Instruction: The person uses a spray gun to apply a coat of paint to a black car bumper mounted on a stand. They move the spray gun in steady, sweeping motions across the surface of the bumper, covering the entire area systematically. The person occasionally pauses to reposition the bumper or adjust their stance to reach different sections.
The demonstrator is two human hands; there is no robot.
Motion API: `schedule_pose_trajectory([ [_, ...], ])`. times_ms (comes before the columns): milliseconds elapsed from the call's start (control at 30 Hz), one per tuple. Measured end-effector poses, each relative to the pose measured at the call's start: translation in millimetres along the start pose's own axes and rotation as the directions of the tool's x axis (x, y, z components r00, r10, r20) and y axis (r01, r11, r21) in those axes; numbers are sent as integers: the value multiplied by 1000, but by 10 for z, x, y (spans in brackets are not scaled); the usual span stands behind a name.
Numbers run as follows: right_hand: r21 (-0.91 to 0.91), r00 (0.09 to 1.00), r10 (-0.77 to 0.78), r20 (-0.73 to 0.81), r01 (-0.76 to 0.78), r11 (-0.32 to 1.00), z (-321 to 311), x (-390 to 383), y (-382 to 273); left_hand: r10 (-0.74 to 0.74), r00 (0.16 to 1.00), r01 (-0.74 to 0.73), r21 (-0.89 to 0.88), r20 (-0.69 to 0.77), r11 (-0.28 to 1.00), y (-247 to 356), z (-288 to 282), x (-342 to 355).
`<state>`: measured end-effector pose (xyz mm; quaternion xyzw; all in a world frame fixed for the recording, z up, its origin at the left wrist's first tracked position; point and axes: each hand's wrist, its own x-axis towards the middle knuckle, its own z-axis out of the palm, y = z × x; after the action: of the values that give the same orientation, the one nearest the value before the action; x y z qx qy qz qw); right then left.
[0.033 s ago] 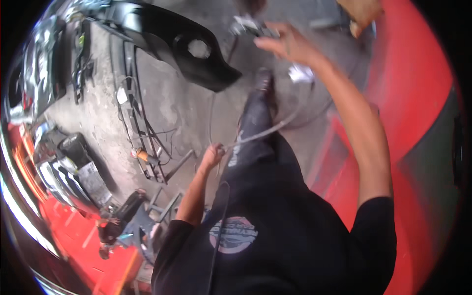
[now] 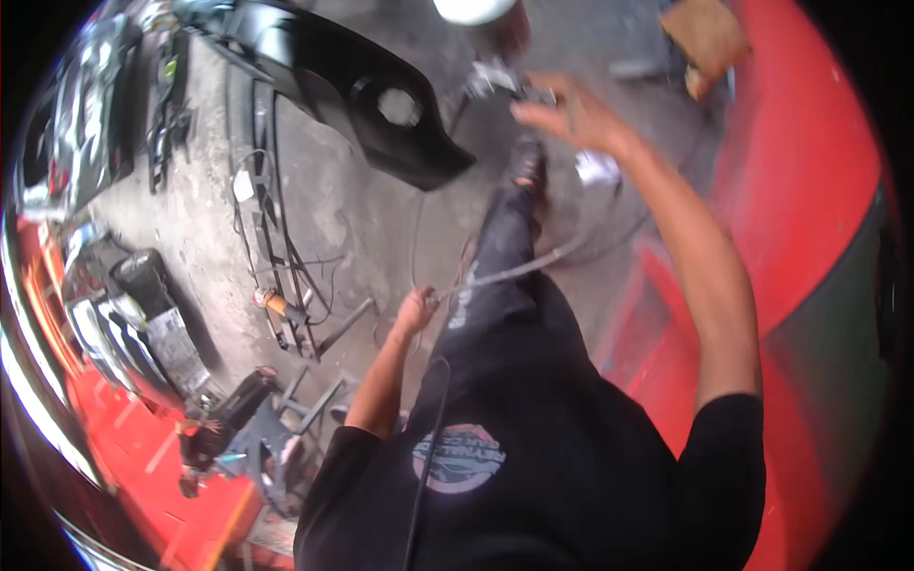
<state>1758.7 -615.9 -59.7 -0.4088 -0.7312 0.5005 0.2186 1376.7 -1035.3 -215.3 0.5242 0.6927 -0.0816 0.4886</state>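
My right hand (image 2: 576,112) is raised at the far side, closed on the handle of a silver spray gun (image 2: 495,78). A cup with a pale top (image 2: 484,29) stands on the gun and runs out of the picture's upper edge. Left of the gun hangs a black car bumper (image 2: 381,105) with a round hole near its end. My left hand (image 2: 416,309), low beside my thigh, is closed round a thin grey hose (image 2: 528,264). This hose curves right across my leg. The gun's trigger is blurred.
At right a large red car panel (image 2: 790,143) stands close to my arm. Brown cardboard (image 2: 705,43) lies beyond it. A dark metal frame (image 2: 271,228) with an orange tool (image 2: 276,303) stands at left. Another person (image 2: 228,428) is at lower left, near a tyre (image 2: 143,281).
The view has shifted slightly, so the bumper, the gun and my right hand appear a little lower and further right. More of the cup shows. Both hands keep their hold.
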Motion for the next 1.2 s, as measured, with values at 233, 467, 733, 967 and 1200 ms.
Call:
schedule_pose_trajectory([
  [233,-218,878,178,445,-86,972,-5,839,602,-196,978,156,-383,-67,910,752,463,784],
  [467,27,982,-171,76,169,985,-296,2846,437,-125,984,176,-776,125,606,1856,449,509],
  [733,93,951,-308,-2,307,947,-675,3940,-306,-295,929,211,-975,222,-67,3176,226,544],
  [967,82,561,-413,717,521,850,-737,3563,635,-637,767,387,-847,76,364,4388,-227,968],
  [1200,55,230,-191,954,491,869,-835,3709,492,-739,673,285,-924,3,256,5003,-607,1406],
])
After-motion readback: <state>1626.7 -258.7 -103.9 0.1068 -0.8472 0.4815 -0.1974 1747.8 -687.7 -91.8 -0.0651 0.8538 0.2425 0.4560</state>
